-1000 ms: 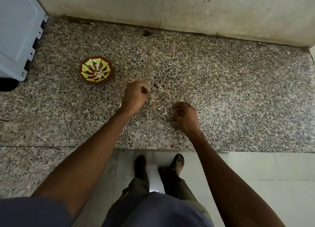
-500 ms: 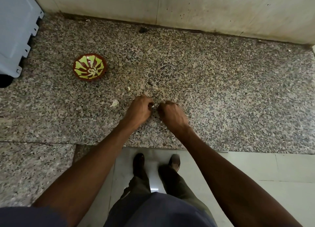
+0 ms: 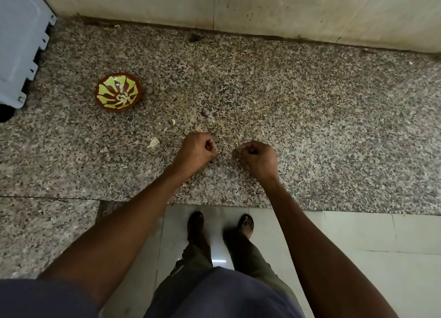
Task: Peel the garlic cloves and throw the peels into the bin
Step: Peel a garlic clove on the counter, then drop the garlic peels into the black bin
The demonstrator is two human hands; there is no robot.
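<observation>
My left hand (image 3: 196,150) is curled into a fist just above the speckled granite counter (image 3: 310,126); nothing shows inside it. My right hand (image 3: 259,156) hovers a short gap to its right, with fingers closed and thumb and forefinger pinched toward the left hand. I cannot tell whether either hand holds a peel. Two pale garlic peel scraps (image 3: 153,142) (image 3: 173,121) lie on the counter left of my left hand. A red bowl with a green pattern (image 3: 118,92) stands further back on the left with pale cloves in its middle. No bin is in view.
A grey plastic appliance (image 3: 19,43) stands at the far left edge of the counter. A stained tiled wall (image 3: 262,7) closes the back. The counter's front edge runs just below my wrists, with my feet (image 3: 220,224) on the pale floor tiles beneath.
My hands came together half a second ago and have now drawn apart, the right one moving right. Two peel scraps left of the left hand came into sight.
</observation>
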